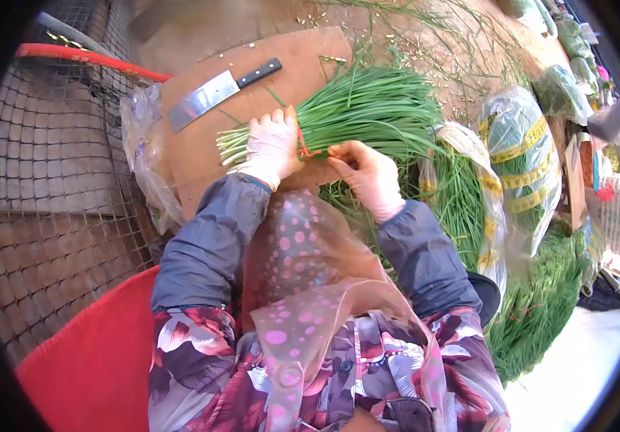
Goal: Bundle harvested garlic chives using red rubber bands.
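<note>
A thick bundle of garlic chives (367,108) lies across the right part of the brown board, pale cut ends to the left and green leaves fanning right. My left hand (272,150), in a whitish glove, is closed around the bundle near those pale ends. A red tie (306,144) crosses the stems just right of that hand. My right hand (369,176) is closed in a pinch at the tie's loose end, below the leaves. Beyond my left hand, a cleaver (213,93) with a black handle lies flat on the board.
The brown board (187,162) has a crumpled plastic bag (141,144) at its left edge. A red hose (94,59) runs beside wire netting (43,158). On the right are loose chives (457,194), a wrapped bundle (519,151) with yellow tape, and a large green pile (540,317).
</note>
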Demonstrator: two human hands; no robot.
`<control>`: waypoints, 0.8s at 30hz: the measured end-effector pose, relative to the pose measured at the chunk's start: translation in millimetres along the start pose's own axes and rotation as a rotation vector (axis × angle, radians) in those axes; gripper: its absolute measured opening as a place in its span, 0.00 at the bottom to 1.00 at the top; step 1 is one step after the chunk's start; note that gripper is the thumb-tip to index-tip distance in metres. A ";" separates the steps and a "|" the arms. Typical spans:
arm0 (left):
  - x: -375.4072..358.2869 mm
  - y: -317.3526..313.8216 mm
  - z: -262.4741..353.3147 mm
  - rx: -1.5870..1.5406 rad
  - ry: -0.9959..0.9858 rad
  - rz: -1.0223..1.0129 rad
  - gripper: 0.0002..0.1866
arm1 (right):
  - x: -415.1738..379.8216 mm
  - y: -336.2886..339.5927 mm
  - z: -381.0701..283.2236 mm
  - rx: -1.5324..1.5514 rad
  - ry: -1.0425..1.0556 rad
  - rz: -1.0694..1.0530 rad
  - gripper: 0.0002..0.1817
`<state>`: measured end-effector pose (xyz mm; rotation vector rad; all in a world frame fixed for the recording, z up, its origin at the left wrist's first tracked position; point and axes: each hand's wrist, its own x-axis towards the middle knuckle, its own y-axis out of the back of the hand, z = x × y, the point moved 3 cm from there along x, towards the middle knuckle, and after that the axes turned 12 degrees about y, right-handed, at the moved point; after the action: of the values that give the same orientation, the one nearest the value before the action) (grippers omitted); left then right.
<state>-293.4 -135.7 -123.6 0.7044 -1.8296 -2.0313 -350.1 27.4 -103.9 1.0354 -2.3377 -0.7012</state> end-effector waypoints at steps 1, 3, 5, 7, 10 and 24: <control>2.0 0.0 -1.6 -0.003 0.002 -0.021 0.58 | 6.8 -6.4 -4.8 -0.023 0.055 -0.024 0.12; 4.3 3.5 -6.3 0.005 -0.019 -0.047 0.59 | 16.7 -17.5 -7.5 -0.148 0.124 -0.073 0.11; 5.6 7.9 -7.7 0.010 -0.043 -0.070 0.60 | 24.9 -27.4 0.1 -0.391 0.223 -0.096 0.09; 6.9 9.3 -9.1 -0.013 -0.063 -0.140 0.63 | 31.2 -28.3 -2.9 -0.407 0.240 -0.095 0.07; 7.4 11.7 -5.8 -0.059 -0.019 -0.171 0.63 | 40.0 -33.3 -3.2 -0.549 0.209 -0.335 0.06; 56.7 28.0 9.0 -0.356 -0.127 -0.269 0.67 | -154.2 75.2 81.8 0.020 -0.641 -0.294 0.12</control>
<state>-347.8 -162.5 -103.8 0.7620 -1.4349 -2.5409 -347.5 211.1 -152.5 1.3280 -2.7412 -1.2813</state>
